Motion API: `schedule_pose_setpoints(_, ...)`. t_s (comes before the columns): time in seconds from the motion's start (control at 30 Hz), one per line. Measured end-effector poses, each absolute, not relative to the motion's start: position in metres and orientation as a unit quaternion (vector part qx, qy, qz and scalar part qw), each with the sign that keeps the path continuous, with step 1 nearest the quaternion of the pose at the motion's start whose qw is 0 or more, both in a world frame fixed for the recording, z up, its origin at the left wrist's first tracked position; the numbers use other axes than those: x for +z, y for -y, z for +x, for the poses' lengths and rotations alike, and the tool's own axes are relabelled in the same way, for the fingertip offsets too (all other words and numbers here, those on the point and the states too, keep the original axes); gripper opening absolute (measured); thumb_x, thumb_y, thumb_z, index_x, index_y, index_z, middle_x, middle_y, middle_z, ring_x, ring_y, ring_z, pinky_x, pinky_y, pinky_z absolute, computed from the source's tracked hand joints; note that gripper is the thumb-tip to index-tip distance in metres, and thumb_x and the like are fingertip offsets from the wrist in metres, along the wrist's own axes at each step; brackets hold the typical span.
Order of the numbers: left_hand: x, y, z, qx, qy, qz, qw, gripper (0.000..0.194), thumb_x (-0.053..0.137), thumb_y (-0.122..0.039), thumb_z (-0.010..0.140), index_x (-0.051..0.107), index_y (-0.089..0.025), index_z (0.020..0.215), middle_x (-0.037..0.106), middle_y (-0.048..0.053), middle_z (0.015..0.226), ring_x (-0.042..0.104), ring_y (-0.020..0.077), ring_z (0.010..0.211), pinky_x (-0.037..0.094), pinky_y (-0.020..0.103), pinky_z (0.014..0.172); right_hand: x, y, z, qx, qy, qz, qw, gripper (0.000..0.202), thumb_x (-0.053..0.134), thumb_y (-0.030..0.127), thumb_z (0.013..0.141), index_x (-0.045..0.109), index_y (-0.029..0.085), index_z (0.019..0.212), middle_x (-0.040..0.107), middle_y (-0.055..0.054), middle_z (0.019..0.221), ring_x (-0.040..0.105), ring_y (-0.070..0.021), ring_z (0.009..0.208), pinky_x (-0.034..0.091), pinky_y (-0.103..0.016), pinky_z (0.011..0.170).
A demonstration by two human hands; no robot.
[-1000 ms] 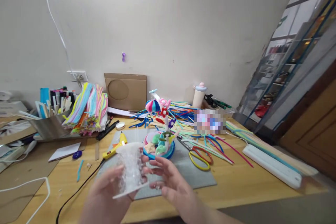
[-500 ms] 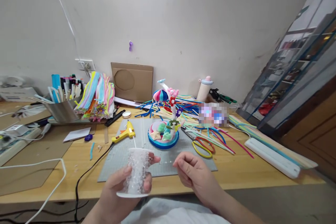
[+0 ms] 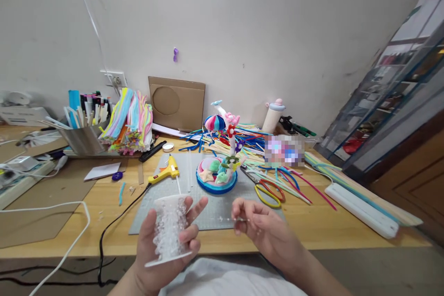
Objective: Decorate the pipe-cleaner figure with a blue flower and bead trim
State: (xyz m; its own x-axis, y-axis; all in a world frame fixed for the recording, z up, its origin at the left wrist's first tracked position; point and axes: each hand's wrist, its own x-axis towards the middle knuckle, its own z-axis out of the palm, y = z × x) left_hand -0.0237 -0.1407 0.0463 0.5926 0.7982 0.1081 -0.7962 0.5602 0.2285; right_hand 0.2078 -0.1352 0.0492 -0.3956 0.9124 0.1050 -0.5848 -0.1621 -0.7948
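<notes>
My left hand (image 3: 166, 245) is wrapped around a white spool of clear bead string (image 3: 169, 226), held tilted above the table's front edge. From the spool a thin strand of clear beads (image 3: 221, 218) runs across to my right hand (image 3: 258, 222), whose fingers pinch it. Behind the hands, a colourful pipe-cleaner ornament (image 3: 217, 180) stands on the grey cutting mat (image 3: 156, 212), with a round blue-edged base and a flowered stem carrying a striped balloon shape (image 3: 215, 123). A yellow glue gun (image 3: 164, 172) lies left of it, its nozzle just behind the spool.
Scissors (image 3: 267, 193) lie right of the ornament, beside loose pipe cleaners (image 3: 291, 180). A white lamp bar (image 3: 362, 210) is farther right. On the left stand a metal pot (image 3: 85, 141) and pipe-cleaner bundles (image 3: 128, 122). The glue gun's black cord (image 3: 118, 219) hangs over the front edge.
My left hand has turned the spool and shifted slightly left, with its fingers more spread. My right hand has moved a little right, so more beaded strand stretches between the hands.
</notes>
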Motion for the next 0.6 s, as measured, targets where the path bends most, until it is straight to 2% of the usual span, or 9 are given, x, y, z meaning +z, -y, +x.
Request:
schedule_pose_setpoints(0.07,0.045,0.14,-0.021,0.435,-0.021,0.139,0.89,0.055,0.058,-0.048,0.077,0.059,-0.013,0.119,0.056,0.011,0.129,0.057,0.0099,0.071,0.049,0.029,0.079,0.051,0.135,0.21,0.75,0.36,-0.175,0.527,0.017,0.064,0.027,0.079,0.059,0.017,0.066,0.06,-0.007,0.109,0.054,-0.0188,0.104,0.044,-0.031,0.09)
schedule_pose_setpoints(0.13,0.042,0.139,-0.019,0.414,-0.041,0.149,0.897,0.055,0.057,-0.045,0.079,0.057,-0.011,0.121,0.058,0.012,0.126,0.058,0.0125,0.077,0.047,0.03,0.083,0.051,0.135,0.212,0.767,0.324,-0.149,0.533,0.019,0.058,0.031,0.085,0.06,0.019,0.07,0.062,-0.005,0.113,0.055,-0.0198,0.11,0.041,-0.035,0.097)
schedule_pose_setpoints(0.27,0.036,0.14,-0.016,0.393,-0.058,0.174,0.901,0.052,0.055,-0.04,0.081,0.056,-0.011,0.124,0.059,0.012,0.125,0.061,0.0159,0.084,0.046,0.031,0.084,0.053,0.134,0.22,0.77,0.303,-0.131,0.546,0.018,0.054,0.034,0.088,0.062,0.022,0.076,0.067,-0.001,0.105,0.061,-0.0185,0.104,0.046,-0.035,0.094)
schedule_pose_setpoints(0.43,0.032,0.138,-0.014,0.405,-0.034,0.234,0.883,0.048,0.055,-0.037,0.079,0.058,-0.013,0.121,0.057,0.011,0.126,0.061,0.0135,0.071,0.047,0.027,0.067,0.061,0.139,0.227,0.758,0.322,-0.13,0.552,0.014,0.058,0.031,0.086,0.063,0.022,0.077,0.068,0.0,0.095,0.063,-0.0168,0.101,0.051,-0.029,0.087)
schedule_pose_setpoints(0.6,0.031,0.137,-0.018,0.388,-0.079,0.276,0.876,0.054,0.056,-0.04,0.075,0.058,-0.012,0.121,0.055,0.017,0.127,0.061,0.014,0.063,0.043,0.025,0.055,0.065,0.142,0.228,0.759,0.322,-0.129,0.552,0.015,0.058,0.031,0.086,0.063,0.022,0.076,0.067,-0.001,0.09,0.064,-0.0162,0.098,0.052,-0.027,0.084)
